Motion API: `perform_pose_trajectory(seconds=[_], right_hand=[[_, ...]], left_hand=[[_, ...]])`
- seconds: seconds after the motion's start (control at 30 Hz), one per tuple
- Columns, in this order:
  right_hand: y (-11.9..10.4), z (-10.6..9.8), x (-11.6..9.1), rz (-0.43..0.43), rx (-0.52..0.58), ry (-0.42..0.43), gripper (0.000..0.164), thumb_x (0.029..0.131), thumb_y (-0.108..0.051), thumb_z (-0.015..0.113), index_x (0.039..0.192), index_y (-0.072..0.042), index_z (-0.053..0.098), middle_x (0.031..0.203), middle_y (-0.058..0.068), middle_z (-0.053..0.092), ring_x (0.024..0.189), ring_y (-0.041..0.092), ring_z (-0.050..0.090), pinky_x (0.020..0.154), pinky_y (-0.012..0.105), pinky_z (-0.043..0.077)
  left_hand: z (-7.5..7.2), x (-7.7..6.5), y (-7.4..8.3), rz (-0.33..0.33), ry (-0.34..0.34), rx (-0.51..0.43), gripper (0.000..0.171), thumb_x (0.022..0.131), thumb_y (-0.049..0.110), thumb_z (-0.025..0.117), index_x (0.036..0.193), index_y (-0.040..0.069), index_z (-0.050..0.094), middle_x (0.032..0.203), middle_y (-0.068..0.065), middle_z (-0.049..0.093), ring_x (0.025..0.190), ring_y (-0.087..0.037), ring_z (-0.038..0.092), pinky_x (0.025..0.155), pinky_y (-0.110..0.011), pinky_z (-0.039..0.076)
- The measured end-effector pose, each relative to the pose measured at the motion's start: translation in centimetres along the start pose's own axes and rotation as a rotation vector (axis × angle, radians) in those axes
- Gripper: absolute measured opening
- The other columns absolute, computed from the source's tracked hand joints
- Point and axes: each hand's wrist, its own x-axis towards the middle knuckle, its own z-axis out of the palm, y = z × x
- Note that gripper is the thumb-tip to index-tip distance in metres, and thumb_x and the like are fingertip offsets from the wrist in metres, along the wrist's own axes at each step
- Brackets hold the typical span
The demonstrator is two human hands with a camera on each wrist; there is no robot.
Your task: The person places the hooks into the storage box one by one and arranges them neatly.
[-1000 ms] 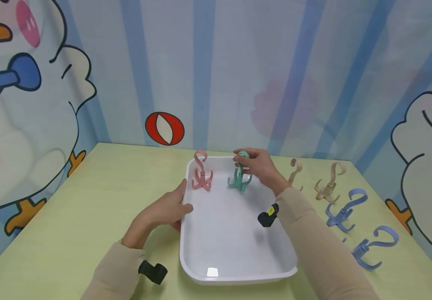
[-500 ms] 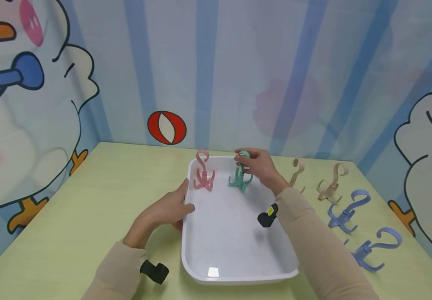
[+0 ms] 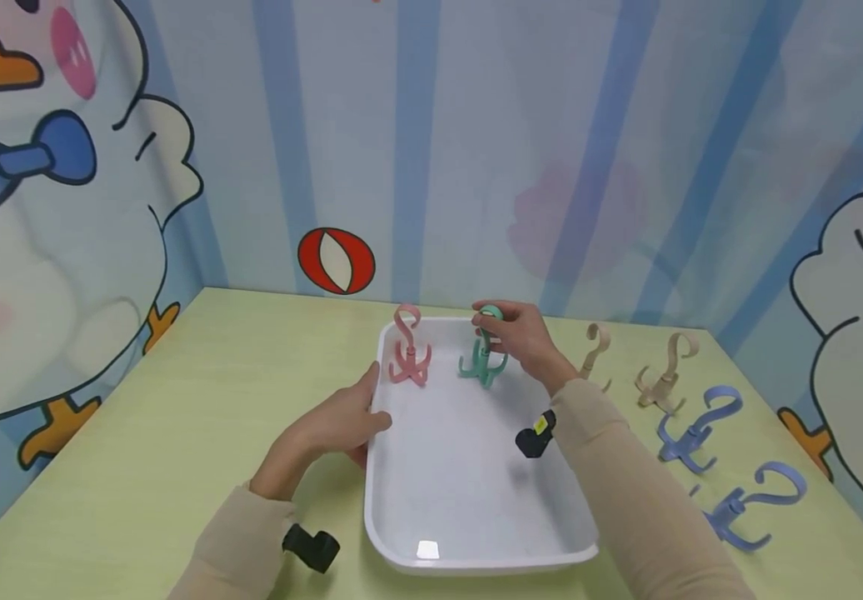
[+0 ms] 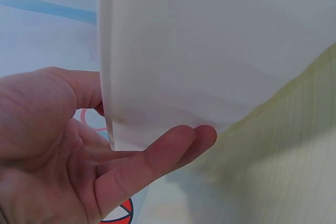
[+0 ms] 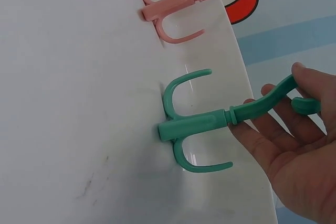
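Note:
A white plastic tray (image 3: 476, 475) stands on the table in the middle of the head view. My left hand (image 3: 337, 421) grips its left side, thumb over the rim and fingers against the outer wall and underside, as the left wrist view shows. At the far end of the tray, my right hand (image 3: 517, 333) holds a green multi-prong hanging hook (image 3: 483, 363) by its curved top, thumb and fingers around the stem. Its prongs point upward at the tray floor. To its left a pink hook (image 3: 409, 362) of the same kind stands upright in the tray's far left corner.
Right of the tray, partly behind the right arm, are two beige hooks, one a beige hook (image 3: 660, 379) in plain sight. Nearer are a blue hook (image 3: 694, 437) and a second blue hook (image 3: 735, 512). A printed curtain (image 3: 461, 150) rises behind the table (image 3: 251, 350).
The whole head view has shifted slightly. Both hands, the tray and the green hook keep their places relative to one another.

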Motion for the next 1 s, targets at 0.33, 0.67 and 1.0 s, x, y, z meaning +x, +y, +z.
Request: perform_pose_trajectory(seconds=[0.33, 0.67, 1.0], right_hand=[[0.4, -0.2, -0.1, 0.008, 0.007, 0.019, 0.038, 0.104, -0.019, 0.068, 0.141, -0.009, 0.068, 0.136, 0.02, 0.068, 0.127, 0.036, 0.067, 0.105, 0.049, 0.059], [0.3, -0.8, -0.1, 0.017, -0.014, 0.017, 0.047, 0.102, -0.023, 0.071, 0.146, -0.011, 0.064, 0.136, 0.02, 0.066, 0.131, 0.036, 0.065, 0.106, 0.047, 0.059], [-0.9, -2.1, -0.7, 0.021, 0.044, 0.012, 0.056, 0.106, -0.036, 0.063, 0.153, -0.006, 0.055, 0.148, 0.023, 0.061, 0.136, 0.039, 0.061, 0.111, 0.049, 0.055]], left_hand=[[0.5, -0.2, -0.1, 0.016, -0.002, -0.019, 0.09, 0.1, 0.007, 0.061, 0.171, 0.02, 0.006, 0.136, -0.024, 0.06, 0.083, -0.025, 0.077, 0.058, -0.043, 0.066], [0.8, -0.3, 0.0, -0.001, 0.012, -0.015, 0.091, 0.101, 0.008, 0.061, 0.171, 0.02, 0.005, 0.136, -0.023, 0.061, 0.084, -0.025, 0.078, 0.058, -0.042, 0.066], [0.3, -0.1, 0.2, -0.017, 0.015, -0.006, 0.089, 0.102, 0.008, 0.059, 0.171, 0.017, 0.004, 0.135, -0.025, 0.061, 0.082, -0.025, 0.077, 0.057, -0.042, 0.066]])
